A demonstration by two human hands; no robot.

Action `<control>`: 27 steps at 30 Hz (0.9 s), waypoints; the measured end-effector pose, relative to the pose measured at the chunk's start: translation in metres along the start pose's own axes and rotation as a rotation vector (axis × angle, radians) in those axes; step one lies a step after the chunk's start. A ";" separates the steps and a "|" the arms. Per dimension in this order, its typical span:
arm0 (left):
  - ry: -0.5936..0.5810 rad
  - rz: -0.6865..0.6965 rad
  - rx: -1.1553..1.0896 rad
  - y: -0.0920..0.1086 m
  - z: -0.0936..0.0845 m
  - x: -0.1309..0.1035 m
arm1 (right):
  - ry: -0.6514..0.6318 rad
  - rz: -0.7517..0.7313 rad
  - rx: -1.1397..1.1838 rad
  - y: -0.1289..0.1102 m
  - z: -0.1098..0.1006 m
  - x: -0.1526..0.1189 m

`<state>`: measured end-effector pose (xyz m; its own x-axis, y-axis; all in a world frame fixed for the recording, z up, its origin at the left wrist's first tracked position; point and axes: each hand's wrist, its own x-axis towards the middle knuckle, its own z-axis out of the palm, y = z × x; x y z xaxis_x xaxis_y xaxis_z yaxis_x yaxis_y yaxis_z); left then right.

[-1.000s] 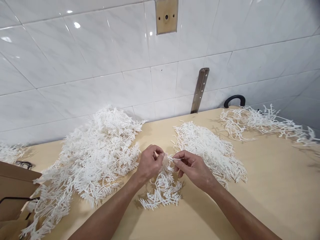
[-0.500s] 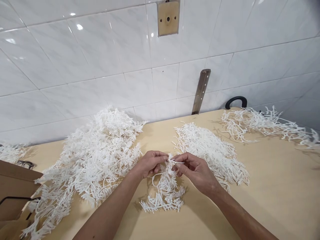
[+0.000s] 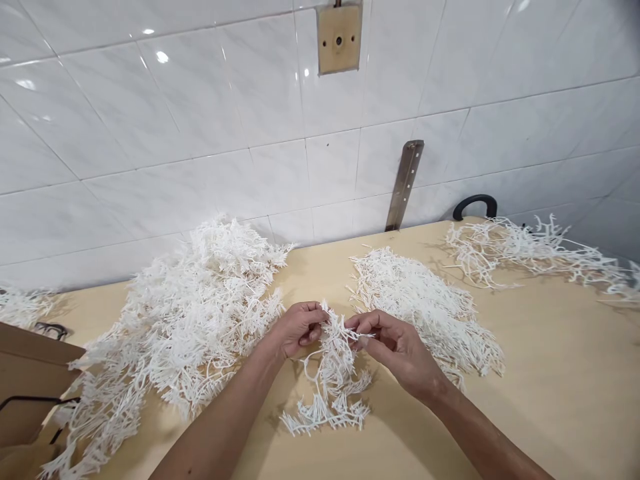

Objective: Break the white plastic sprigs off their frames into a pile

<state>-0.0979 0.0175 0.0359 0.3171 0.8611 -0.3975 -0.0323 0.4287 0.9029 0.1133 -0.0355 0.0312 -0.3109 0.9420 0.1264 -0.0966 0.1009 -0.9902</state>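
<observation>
A white branching plastic sprig [image 3: 336,360] with many thin tips hangs down between my hands, its lower end spread over the table. My left hand [image 3: 303,328] pinches its top from the left. From the right, my right hand [image 3: 393,343] closes thumb and fingers on a thin side tip of the same sprig. Left of my hands a big heap of similar white sprigs [image 3: 195,320] is piled up. Just beyond my right hand lies a flatter pile of thin white pieces [image 3: 425,300].
Bare, forked white stems [image 3: 530,250] lie at the far right, near a black curved handle [image 3: 475,200]. A metal strip [image 3: 404,187] leans on the tiled wall. At the left edge stand a cardboard box [image 3: 35,380] and glasses [image 3: 51,329] on the wooden table [image 3: 560,380].
My hands have moved slightly apart, the right one a little right and down. The top of the sprig now shows more openly between them.
</observation>
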 end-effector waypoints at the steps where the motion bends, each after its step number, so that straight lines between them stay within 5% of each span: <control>1: 0.035 0.003 0.011 0.000 0.000 0.000 | 0.003 0.000 -0.062 0.000 0.000 0.000; 11: 0.247 0.213 0.190 -0.013 0.006 -0.002 | -0.130 -0.104 -0.417 0.000 0.006 -0.001; 16: 0.383 0.385 0.358 -0.017 0.010 -0.002 | 0.069 0.022 -0.420 -0.009 -0.007 0.008; 19: 0.392 0.453 0.429 -0.018 0.013 -0.003 | 0.162 0.032 -0.463 -0.014 -0.011 0.014; 27: 0.357 0.460 0.335 -0.019 0.024 -0.009 | 0.035 -0.088 -0.697 -0.011 0.008 0.032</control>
<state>-0.0775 -0.0046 0.0260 0.0063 0.9980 0.0622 0.2251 -0.0620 0.9724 0.0964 -0.0091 0.0463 -0.2978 0.9296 0.2171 0.5124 0.3475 -0.7853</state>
